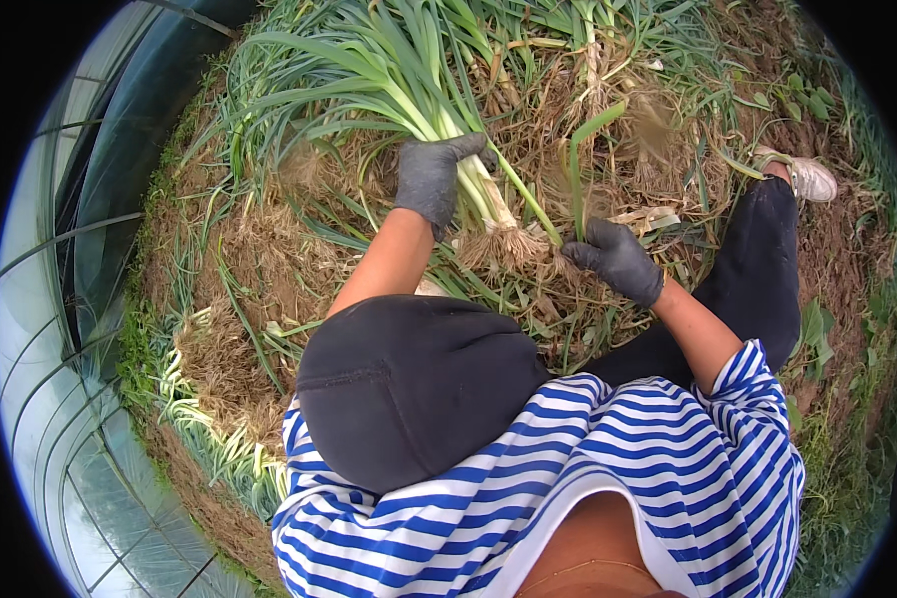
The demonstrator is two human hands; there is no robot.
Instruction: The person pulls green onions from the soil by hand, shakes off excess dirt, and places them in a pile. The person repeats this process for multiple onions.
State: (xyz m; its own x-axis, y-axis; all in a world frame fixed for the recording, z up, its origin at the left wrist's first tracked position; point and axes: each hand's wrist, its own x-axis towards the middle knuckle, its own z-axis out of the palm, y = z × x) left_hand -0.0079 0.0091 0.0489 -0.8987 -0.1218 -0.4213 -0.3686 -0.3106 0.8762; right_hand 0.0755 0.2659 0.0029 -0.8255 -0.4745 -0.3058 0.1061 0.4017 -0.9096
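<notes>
In black gloves, both my hands are over the ground in front of my knees. My left hand (437, 179) is closed around a bunch of leek-like plants (411, 97), just above their white stem bases. The long green leaves fan out to the upper left, and the tan roots (504, 245) hang at the lower right. My right hand (619, 260) pinches a green leaf (578, 176) that stands up from the fingers and bends over at its top. A thin green stalk (525, 193) runs from the bunch down to the right fingertips.
More leek-like plants (269, 97) lie beyond the bunch. A row of bundled plants, roots (228, 374) inward, lies at left. Dry leaf litter (299, 247) covers the soil. Plastic sheeting on a frame (67, 359) curves along the left. My shoe (815, 179) rests at right.
</notes>
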